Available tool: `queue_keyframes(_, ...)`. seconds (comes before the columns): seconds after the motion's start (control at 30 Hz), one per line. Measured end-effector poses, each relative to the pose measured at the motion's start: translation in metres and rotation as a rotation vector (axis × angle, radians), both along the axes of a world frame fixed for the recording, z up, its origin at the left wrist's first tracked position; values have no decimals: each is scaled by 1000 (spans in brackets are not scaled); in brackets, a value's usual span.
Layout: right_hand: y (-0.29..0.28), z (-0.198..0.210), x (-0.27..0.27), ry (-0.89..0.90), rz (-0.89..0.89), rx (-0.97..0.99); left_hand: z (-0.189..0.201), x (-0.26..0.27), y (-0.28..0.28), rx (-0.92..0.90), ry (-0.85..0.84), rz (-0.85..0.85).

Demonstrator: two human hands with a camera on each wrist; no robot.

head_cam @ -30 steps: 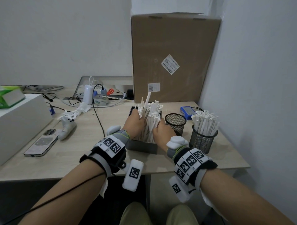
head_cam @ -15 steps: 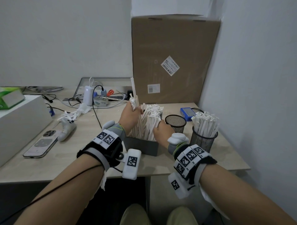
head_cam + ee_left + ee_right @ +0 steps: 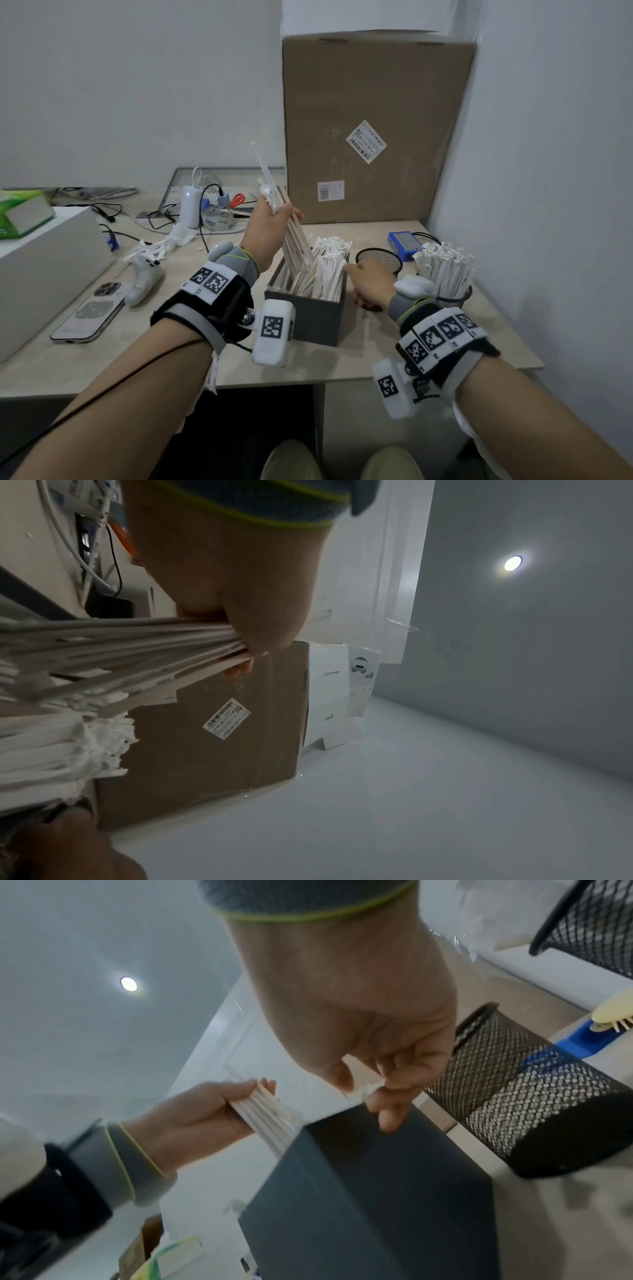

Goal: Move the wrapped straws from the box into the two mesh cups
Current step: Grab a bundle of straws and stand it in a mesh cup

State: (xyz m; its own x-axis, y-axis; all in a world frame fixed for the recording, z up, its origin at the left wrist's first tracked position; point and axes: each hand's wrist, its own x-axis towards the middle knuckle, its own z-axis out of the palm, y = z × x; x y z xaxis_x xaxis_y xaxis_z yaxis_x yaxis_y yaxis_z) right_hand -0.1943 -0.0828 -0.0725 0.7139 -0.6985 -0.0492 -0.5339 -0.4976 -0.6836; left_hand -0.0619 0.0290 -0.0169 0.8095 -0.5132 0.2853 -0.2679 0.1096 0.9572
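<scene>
Two mesh cups stand right of the dark box point(image 3: 318, 317): the near cup point(image 3: 378, 262) looks empty, the far cup point(image 3: 448, 294) is packed with straws. His left hand point(image 3: 270, 228) grips a bundle of wrapped straws point(image 3: 294, 240), their lower ends inside the box. His right hand point(image 3: 371, 286) rests at the box's right wall, fingertips point(image 3: 390, 1115) pinching straw wrapper tips at the rim.

A tall cardboard carton point(image 3: 373, 130) stands at the back of the desk point(image 3: 102, 356), against the wall. A phone point(image 3: 89, 316) lies face down near the left edge, a white controller point(image 3: 144, 279) just beside it. Cables, a white charger point(image 3: 190, 206) and orange-handled scissors point(image 3: 237, 199) clutter the far side. A blue box point(image 3: 403, 240) lies near the right wall.
</scene>
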Motion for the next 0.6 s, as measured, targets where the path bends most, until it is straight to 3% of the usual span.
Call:
queue_keyframes(0.1,-5,11,-5,-285,-133,-18,8,2,-1,-94,84,-28)
queue_keyframes(0.17,1,20,-7,-477,-137,95,13,0,-3,-122,101,-40)
queue_keyframes(0.33,17,39,-1,-625,-57,593,26,-9,-5,-205,164,-95)
queue_keyframes(0.5,20,48,17,-720,-16,1332,35,-11,-11,-303,285,-168)
queue_keyframes(0.6,25,53,22,-782,6,1489,34,-20,-16,-357,289,-186)
